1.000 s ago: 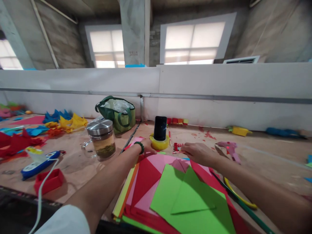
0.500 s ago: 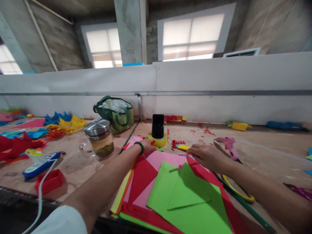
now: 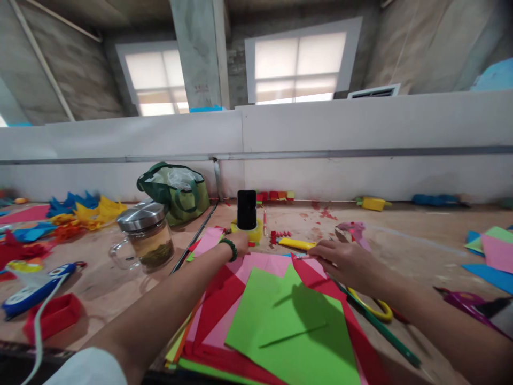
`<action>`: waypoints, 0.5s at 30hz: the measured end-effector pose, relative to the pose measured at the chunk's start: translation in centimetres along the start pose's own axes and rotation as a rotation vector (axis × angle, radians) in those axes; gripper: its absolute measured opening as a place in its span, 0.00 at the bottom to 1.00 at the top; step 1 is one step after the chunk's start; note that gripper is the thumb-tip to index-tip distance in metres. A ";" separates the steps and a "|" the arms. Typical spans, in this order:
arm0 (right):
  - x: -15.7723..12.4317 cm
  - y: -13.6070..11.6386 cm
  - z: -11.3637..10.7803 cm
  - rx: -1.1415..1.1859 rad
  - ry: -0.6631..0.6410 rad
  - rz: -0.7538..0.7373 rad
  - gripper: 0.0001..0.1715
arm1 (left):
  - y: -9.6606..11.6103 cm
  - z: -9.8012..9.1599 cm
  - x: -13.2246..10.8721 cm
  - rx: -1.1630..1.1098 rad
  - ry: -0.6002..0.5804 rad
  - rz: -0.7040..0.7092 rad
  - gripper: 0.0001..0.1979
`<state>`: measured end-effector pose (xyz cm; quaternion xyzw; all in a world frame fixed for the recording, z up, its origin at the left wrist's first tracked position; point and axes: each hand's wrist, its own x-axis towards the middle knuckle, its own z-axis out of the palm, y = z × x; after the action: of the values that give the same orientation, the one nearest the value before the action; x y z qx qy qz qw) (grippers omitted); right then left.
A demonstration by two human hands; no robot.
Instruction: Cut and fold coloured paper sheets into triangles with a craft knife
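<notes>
My left hand (image 3: pixel 241 244), with a green bead bracelet (image 3: pixel 229 249) at the wrist, reaches to the far edge of the paper stack, just in front of a yellow tape roll (image 3: pixel 256 233). Its fingers are mostly hidden. My right hand (image 3: pixel 339 258) is curled closed beside the end of a yellow utility knife (image 3: pixel 294 244). A thin piece shows at its fingertips, too small to name. Between my arms lie green paper sheets (image 3: pixel 288 326) on red paper (image 3: pixel 222 307) and pink paper (image 3: pixel 262 261). A black phone (image 3: pixel 246 209) stands upright in the tape roll.
A lidded glass mug (image 3: pixel 150 243) and a green bag (image 3: pixel 182 195) stand left. Farther left are a blue-and-white power strip (image 3: pixel 40 289) and a red paper box (image 3: pixel 54 315). Right are a pink glue gun (image 3: pixel 358 233), a green pencil-like rod (image 3: pixel 385 331) and purple-handled scissors (image 3: pixel 467 307).
The view has turned slightly right. My right hand has shifted right relative to the table, and more of the utility knife shows. My left hand has drawn slightly back from the tape roll's front.
</notes>
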<state>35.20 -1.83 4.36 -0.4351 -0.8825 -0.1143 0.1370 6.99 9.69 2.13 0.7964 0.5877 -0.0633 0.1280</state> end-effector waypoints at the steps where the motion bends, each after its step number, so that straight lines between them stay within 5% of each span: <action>1: -0.2 0.2 0.0 -0.005 0.003 0.011 0.16 | 0.2 -0.1 -0.2 0.000 0.035 0.014 0.17; 5: 0.1 0.0 0.0 -0.012 -0.084 0.060 0.18 | 2.5 -0.8 0.1 -0.034 0.167 0.118 0.16; 10: 3.0 -1.9 0.1 -0.024 -0.224 0.078 0.18 | 5.9 -2.9 2.0 -0.111 0.186 0.273 0.16; 15: 5.3 -1.6 1.9 -0.060 -0.340 0.132 0.13 | 4.1 -6.1 0.1 -0.179 0.218 0.370 0.18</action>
<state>30.57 1.79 4.26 -0.5089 -0.8588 -0.0560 -0.0200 10.60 10.32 8.50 0.8782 0.4452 0.1002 0.1434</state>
